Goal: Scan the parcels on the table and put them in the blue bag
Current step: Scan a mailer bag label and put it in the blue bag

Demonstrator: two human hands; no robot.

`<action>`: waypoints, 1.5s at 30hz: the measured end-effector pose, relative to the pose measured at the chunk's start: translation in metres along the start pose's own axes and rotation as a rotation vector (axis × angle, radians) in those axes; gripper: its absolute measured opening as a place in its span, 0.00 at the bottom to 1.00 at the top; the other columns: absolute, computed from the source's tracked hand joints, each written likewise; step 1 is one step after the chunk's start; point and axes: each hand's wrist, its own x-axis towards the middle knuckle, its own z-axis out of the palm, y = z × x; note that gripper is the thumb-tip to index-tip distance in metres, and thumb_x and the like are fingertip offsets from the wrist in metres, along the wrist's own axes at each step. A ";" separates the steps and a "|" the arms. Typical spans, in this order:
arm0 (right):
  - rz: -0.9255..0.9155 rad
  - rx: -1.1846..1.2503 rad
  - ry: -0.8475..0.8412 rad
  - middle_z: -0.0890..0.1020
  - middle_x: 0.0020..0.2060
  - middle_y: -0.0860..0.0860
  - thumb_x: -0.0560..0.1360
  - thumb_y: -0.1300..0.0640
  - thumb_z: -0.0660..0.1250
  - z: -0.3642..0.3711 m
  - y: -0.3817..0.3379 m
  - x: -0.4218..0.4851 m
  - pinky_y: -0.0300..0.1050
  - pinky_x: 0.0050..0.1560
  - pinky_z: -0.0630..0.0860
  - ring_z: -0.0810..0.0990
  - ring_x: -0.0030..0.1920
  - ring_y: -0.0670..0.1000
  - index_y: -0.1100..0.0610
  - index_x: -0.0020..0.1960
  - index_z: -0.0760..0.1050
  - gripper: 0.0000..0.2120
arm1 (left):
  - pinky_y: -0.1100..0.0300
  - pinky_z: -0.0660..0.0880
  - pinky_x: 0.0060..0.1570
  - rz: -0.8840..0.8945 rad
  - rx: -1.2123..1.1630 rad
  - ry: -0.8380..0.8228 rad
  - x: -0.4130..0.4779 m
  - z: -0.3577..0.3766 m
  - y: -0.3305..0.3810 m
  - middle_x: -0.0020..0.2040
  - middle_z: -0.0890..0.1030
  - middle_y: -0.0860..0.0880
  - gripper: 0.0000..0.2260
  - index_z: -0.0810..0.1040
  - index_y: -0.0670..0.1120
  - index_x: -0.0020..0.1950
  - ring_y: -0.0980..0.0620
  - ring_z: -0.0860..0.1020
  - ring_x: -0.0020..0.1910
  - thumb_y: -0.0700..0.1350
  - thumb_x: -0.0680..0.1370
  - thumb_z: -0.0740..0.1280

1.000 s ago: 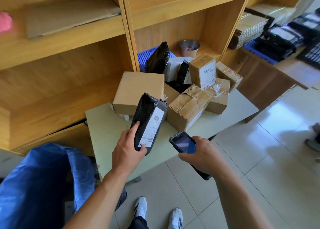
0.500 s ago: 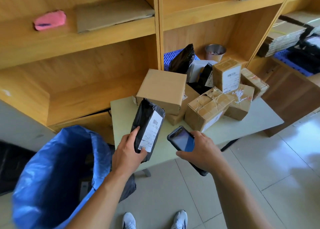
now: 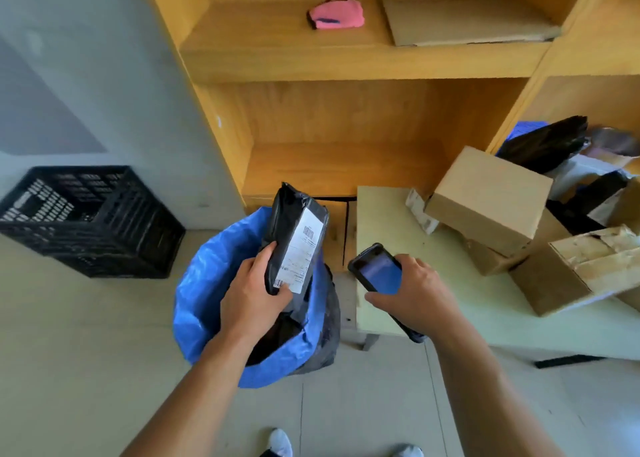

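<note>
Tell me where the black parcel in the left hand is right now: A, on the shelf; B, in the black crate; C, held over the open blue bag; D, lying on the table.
C: the left hand grips the black parcel above the mouth of the blue bag.

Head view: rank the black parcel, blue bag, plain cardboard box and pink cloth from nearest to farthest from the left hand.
1. black parcel: held in the left hand.
2. blue bag: open, directly below that hand.
3. plain cardboard box: on the table, off to the right.
4. pink cloth: on the upper shelf, at the back.
</note>
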 end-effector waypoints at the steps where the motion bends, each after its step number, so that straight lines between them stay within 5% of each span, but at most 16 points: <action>1: -0.020 0.005 -0.004 0.74 0.62 0.51 0.69 0.35 0.72 0.011 -0.021 0.004 0.44 0.51 0.70 0.74 0.60 0.53 0.54 0.74 0.64 0.41 | 0.47 0.79 0.54 -0.024 -0.008 0.023 0.003 -0.014 -0.019 0.63 0.75 0.57 0.36 0.61 0.68 0.75 0.51 0.77 0.61 0.52 0.72 0.73; 9: -0.162 -0.009 -0.055 0.71 0.71 0.52 0.68 0.32 0.72 0.104 -0.160 0.021 0.56 0.64 0.74 0.71 0.69 0.55 0.51 0.77 0.61 0.46 | 0.51 0.76 0.55 -0.203 0.001 0.133 0.010 -0.104 -0.151 0.67 0.74 0.57 0.36 0.61 0.65 0.77 0.48 0.77 0.62 0.51 0.72 0.72; 16: -0.175 -0.010 -0.047 0.71 0.70 0.50 0.69 0.32 0.72 0.137 -0.203 0.030 0.55 0.63 0.75 0.72 0.68 0.54 0.50 0.77 0.59 0.45 | 0.50 0.77 0.53 -0.308 -0.008 0.137 0.008 -0.117 -0.204 0.64 0.76 0.52 0.34 0.61 0.63 0.77 0.47 0.77 0.61 0.51 0.74 0.71; 33: -0.145 0.048 -0.078 0.72 0.68 0.51 0.70 0.36 0.74 0.156 -0.195 0.141 0.54 0.61 0.74 0.71 0.67 0.54 0.50 0.77 0.62 0.43 | 0.49 0.77 0.51 -0.359 0.100 0.010 0.072 -0.045 -0.200 0.63 0.74 0.54 0.32 0.61 0.65 0.76 0.48 0.76 0.57 0.56 0.74 0.68; 45: -0.100 0.012 -0.068 0.71 0.71 0.54 0.69 0.37 0.75 0.273 -0.172 0.241 0.56 0.66 0.70 0.69 0.71 0.58 0.54 0.78 0.62 0.44 | 0.51 0.70 0.46 -0.387 0.222 -0.152 0.149 0.085 -0.302 0.67 0.74 0.48 0.31 0.61 0.61 0.78 0.43 0.72 0.65 0.56 0.75 0.65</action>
